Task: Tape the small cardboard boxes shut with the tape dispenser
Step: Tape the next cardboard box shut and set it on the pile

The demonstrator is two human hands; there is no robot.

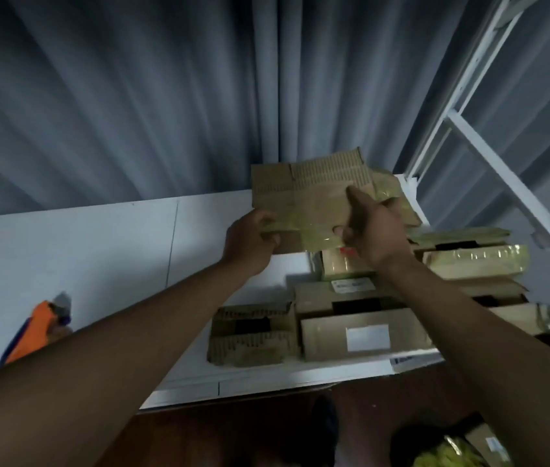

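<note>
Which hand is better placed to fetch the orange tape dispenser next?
Probably the left hand: the tape dispenser lies on the table's left side. The right hand grips the held box, farther away.

The room is dim, with a cool bluish cast over the grey curtain (132, 96) and the white bench (64, 251). Light seems to fall from above and slightly ahead, leaving the curtain folds in soft dark bands and the floor (233, 439) under the bench edge nearly black. Glossy tape on the cardboard boxes (475, 261) catches pale yellowish glare. The whole picture is soft and smeared; the orange tape dispenser (34, 332) at the left is blurred. Wide-angle distortion bends the white frame (489, 153) at the right and stretches both forearms toward the bottom corners, where detail fades into shadow
</note>
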